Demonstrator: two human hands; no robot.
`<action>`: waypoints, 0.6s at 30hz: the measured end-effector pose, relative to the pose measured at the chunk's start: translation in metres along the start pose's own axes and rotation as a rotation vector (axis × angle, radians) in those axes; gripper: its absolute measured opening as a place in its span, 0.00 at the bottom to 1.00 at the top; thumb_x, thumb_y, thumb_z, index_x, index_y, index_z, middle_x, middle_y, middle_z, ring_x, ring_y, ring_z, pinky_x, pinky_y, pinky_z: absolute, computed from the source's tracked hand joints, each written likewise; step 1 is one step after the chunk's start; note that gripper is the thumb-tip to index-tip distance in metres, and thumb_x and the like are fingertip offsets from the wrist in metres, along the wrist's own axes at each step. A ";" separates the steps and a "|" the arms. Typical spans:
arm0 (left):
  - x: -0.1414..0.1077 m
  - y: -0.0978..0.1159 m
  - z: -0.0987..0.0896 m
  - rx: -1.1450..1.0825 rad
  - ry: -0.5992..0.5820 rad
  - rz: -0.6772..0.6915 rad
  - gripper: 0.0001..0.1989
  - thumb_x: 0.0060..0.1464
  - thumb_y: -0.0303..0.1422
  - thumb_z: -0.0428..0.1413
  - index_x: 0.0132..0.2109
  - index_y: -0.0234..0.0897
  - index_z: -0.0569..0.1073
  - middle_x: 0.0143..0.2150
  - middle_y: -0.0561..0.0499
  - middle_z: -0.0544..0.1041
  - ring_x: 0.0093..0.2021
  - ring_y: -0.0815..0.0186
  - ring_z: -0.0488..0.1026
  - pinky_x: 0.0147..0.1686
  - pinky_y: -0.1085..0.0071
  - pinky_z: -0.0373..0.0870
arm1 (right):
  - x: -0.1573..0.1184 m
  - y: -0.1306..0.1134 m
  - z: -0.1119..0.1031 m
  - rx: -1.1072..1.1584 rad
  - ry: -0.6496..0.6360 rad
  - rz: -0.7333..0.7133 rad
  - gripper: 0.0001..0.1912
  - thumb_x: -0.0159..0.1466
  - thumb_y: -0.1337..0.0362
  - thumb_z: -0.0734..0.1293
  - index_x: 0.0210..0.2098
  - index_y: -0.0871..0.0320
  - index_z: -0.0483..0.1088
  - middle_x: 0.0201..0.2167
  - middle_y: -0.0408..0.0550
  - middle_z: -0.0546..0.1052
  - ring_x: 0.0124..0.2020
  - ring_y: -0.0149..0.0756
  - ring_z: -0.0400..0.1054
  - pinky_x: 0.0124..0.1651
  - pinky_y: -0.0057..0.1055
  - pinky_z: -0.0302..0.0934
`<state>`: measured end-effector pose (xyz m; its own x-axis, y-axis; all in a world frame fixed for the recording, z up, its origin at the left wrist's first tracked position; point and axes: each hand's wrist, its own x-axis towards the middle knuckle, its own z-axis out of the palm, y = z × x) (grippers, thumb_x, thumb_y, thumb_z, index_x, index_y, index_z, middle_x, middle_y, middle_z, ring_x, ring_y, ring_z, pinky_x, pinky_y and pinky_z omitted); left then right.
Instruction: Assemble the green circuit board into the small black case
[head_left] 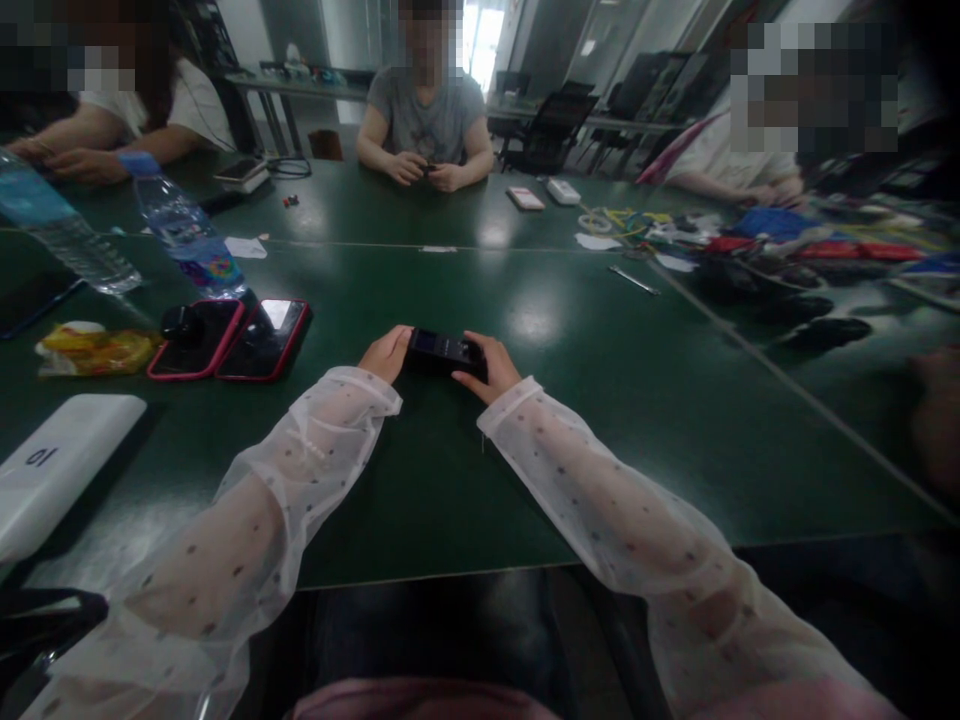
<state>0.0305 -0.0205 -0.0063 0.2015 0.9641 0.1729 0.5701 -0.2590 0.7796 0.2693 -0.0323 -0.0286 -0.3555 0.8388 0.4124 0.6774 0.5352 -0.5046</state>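
A small black device (pixel 442 352) with a screen on its left part is held between my two hands, low over the green table (pixel 435 470). My left hand (pixel 388 352) grips its left end, with the fingers partly hidden. At its right end, my right hand (pixel 491 368) holds it between the thumb and the fingers. Sheer white dotted sleeves cover both forearms.
Two phones (pixel 264 340) (pixel 196 345), a yellow packet (pixel 97 350), a white power bank (pixel 71 470) and two bottles (pixel 187 235) (pixel 64 225) are on the left. Tangled cables (pixel 637 225) and a metal tool (pixel 634 280) lie right. Several people sit around the table.
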 end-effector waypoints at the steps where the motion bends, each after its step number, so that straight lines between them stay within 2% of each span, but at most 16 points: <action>1: 0.000 -0.001 0.000 -0.003 0.003 0.004 0.21 0.67 0.43 0.38 0.52 0.40 0.71 0.48 0.48 0.77 0.51 0.61 0.73 0.53 0.64 0.66 | 0.000 0.000 0.000 0.000 -0.002 0.003 0.35 0.59 0.56 0.70 0.63 0.56 0.57 0.54 0.58 0.70 0.56 0.54 0.65 0.60 0.57 0.60; 9: -0.001 0.001 -0.002 -0.013 -0.016 -0.019 0.22 0.67 0.43 0.38 0.52 0.39 0.71 0.48 0.47 0.77 0.51 0.59 0.73 0.53 0.62 0.66 | -0.001 -0.003 -0.001 -0.005 0.018 -0.006 0.35 0.59 0.57 0.70 0.62 0.57 0.58 0.53 0.58 0.71 0.56 0.53 0.66 0.60 0.56 0.61; 18: -0.003 0.009 -0.004 0.002 -0.022 -0.038 0.22 0.67 0.42 0.37 0.52 0.39 0.71 0.48 0.47 0.77 0.50 0.59 0.73 0.52 0.64 0.67 | -0.001 -0.001 0.000 -0.006 0.022 -0.010 0.35 0.59 0.57 0.70 0.62 0.56 0.58 0.53 0.57 0.71 0.55 0.52 0.66 0.59 0.56 0.62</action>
<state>0.0315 -0.0254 0.0025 0.1970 0.9718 0.1300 0.5796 -0.2223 0.7840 0.2693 -0.0339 -0.0288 -0.3480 0.8311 0.4338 0.6780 0.5427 -0.4957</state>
